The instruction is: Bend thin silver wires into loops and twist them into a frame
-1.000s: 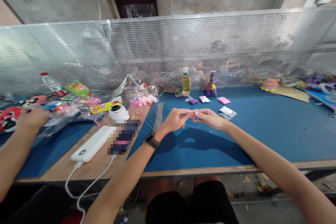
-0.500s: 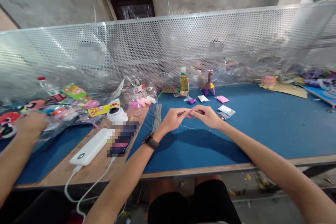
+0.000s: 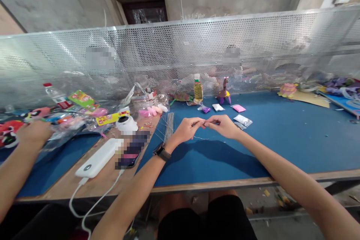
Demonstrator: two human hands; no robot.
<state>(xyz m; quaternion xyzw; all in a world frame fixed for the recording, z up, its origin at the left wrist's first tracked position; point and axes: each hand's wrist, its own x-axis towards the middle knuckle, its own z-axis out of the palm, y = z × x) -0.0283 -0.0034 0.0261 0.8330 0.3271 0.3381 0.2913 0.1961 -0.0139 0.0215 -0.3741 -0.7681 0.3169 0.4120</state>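
My left hand point(image 3: 188, 129) and my right hand point(image 3: 223, 124) meet fingertip to fingertip above the blue mat point(image 3: 202, 172). Both are closed in a pinch; what they pinch is too small and covered by the fingers to name. Just below the left fingers a thin wire point(image 3: 201, 138) shows against the mat; whether it is held or lies there I cannot tell. Left of my left hand lies a bundle of straight metal wires point(image 3: 169, 125). Close behind the hands are small packets: purple point(image 3: 206, 110), white point(image 3: 218, 107), pink point(image 3: 239, 108) and another white one point(image 3: 243, 120).
A bottle of yellow liquid point(image 3: 198, 90) and a brown, yellow and purple animal figure point(image 3: 224, 95) stand behind. To the left are a phone point(image 3: 132, 152), a white power bank point(image 3: 97, 157) with cable, and a co-worker's hand point(image 3: 35, 135) among plastic bags. A perforated metal screen point(image 3: 174, 52) borders the back.
The whole view has shifted slightly as the head moved. My hands stay pinched together at nearly the same place, with small finger movements only.
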